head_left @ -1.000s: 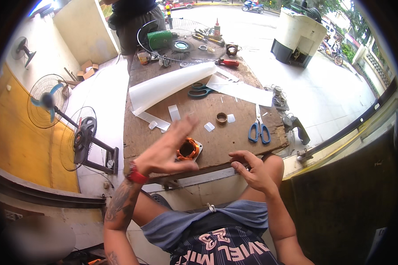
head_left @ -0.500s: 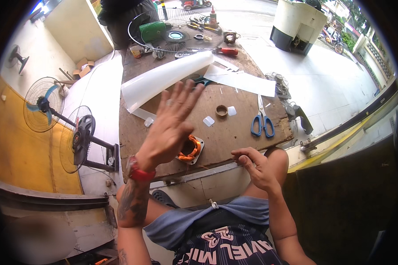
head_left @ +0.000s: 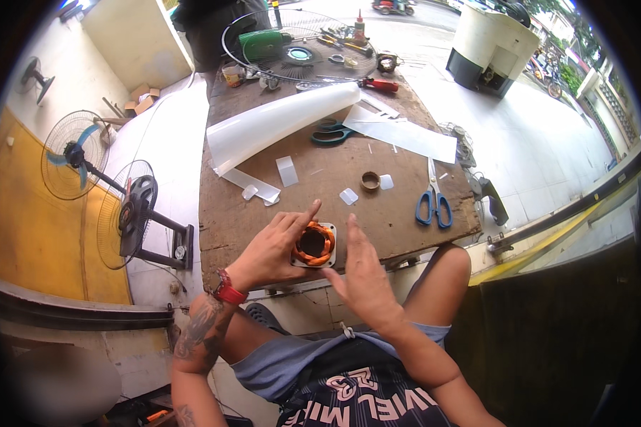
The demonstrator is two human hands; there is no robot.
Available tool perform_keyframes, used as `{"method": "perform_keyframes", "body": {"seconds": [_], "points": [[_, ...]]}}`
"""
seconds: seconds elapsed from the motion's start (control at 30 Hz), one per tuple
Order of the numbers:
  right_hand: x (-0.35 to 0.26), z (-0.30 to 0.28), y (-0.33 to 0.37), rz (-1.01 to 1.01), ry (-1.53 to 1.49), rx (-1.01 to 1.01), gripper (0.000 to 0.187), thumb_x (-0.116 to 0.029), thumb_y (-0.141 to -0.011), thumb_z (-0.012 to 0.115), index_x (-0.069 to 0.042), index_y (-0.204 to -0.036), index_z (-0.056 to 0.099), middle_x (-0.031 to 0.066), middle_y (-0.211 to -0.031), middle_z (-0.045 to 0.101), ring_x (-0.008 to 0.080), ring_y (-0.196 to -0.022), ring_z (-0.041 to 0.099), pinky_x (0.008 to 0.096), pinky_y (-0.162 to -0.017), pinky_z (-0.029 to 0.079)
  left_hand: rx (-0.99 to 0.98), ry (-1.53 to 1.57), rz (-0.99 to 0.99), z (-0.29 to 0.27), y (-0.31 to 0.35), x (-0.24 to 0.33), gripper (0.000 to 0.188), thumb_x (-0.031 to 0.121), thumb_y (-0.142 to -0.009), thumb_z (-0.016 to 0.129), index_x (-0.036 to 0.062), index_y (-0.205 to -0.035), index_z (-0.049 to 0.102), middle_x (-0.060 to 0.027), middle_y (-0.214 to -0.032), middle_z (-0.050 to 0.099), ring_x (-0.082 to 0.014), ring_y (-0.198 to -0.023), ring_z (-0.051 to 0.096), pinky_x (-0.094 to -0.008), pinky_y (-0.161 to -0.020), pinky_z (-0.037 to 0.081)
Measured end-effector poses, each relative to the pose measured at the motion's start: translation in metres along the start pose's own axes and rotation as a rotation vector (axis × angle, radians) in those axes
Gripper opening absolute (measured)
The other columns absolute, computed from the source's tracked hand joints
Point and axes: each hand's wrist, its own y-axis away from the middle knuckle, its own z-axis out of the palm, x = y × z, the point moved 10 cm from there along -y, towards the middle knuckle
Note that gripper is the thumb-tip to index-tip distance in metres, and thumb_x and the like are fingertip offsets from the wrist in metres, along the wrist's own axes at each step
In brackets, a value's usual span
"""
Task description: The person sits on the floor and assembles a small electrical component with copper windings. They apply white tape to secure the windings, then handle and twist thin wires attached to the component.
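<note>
A motor stator (head_left: pixel 332 255) with orange-wrapped windings and a pale square metal frame sits near the table's front edge, its round hole facing up. My left hand (head_left: pixel 272 245) is along its left side, fingers stretched past the far corner and thumb at the near edge; it looks to be touching the frame. On the other side, my right hand (head_left: pixel 369 281) is open, fingers straight and thumb apart, close to the stator's right side. Beyond the hands are a brown ring (head_left: pixel 363 183) and small white plastic pieces (head_left: pixel 348 196).
Blue-handled scissors (head_left: pixel 434 206) lie at the right, with teal-handled scissors (head_left: pixel 332 135) farther back. A rolled white sheet (head_left: pixel 285 124) and a flat white strip (head_left: pixel 406 135) cross the wooden table (head_left: pixel 242 228). A fan guard (head_left: pixel 299 71) and tools are at the far end; fans (head_left: pixel 139 220) stand left.
My left hand has come down from above the table to the stator's left side. My right hand has moved left, toward the stator. The view has shifted slightly.
</note>
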Motion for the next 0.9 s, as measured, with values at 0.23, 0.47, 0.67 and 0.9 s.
{"method": "perform_keyframes", "body": {"seconds": [0.23, 0.47, 0.67, 0.9], "points": [[0.016, -0.024, -0.004, 0.081, -0.010, -0.250, 0.023, -0.026, -0.108, 0.058, -0.006, -0.105, 0.069, 0.0147, -0.095, 0.073, 0.0387, -0.095, 0.071, 0.0491, -0.080, 0.056, 0.335, -0.021, -0.012, -0.006, 0.015, 0.007, 0.116, 0.051, -0.068, 0.096, 0.0106, -0.162, 0.042, -0.0153, -0.143, 0.063, -0.0370, -0.131, 0.059, -0.0450, -0.114, 0.047], [-0.019, -0.041, -0.007, -0.125, -0.101, -0.214, 0.018, -0.023, -0.104, 0.065, -0.006, -0.110, 0.069, 0.0161, -0.097, 0.070, 0.0378, -0.097, 0.069, 0.0482, -0.081, 0.054, 0.355, -0.430, 0.064, -0.011, -0.005, 0.061, 0.085, 0.047, -0.083, 0.088, 0.0087, -0.151, 0.055, -0.0221, -0.140, 0.063, -0.0394, -0.135, 0.058, -0.0505, -0.109, 0.051], [-0.040, -0.097, -0.027, -0.420, -0.205, 0.105, 0.106, -0.052, -0.075, 0.093, -0.003, -0.156, 0.044, 0.0161, -0.140, 0.062, 0.0345, -0.129, 0.061, 0.0491, -0.110, 0.050, 0.403, 1.454, -0.229, 0.017, -0.006, 0.003, 0.085, 0.074, -0.099, 0.050, 0.0073, -0.152, 0.052, -0.0231, -0.134, 0.067, -0.0348, -0.113, 0.071, -0.0541, -0.099, 0.058], [-0.043, -0.013, -0.073, -0.632, -0.136, -0.197, 0.101, -0.039, -0.071, 0.096, -0.005, -0.152, 0.046, 0.0198, -0.139, 0.061, 0.0397, -0.132, 0.058, 0.0499, -0.114, 0.048, 0.449, 1.939, -0.376, 0.033, 0.008, 0.003, 0.096, 0.079, -0.105, 0.025, -0.0023, -0.148, 0.052, -0.0205, -0.138, 0.066, -0.0328, -0.121, 0.069, -0.0464, -0.098, 0.060]]}}
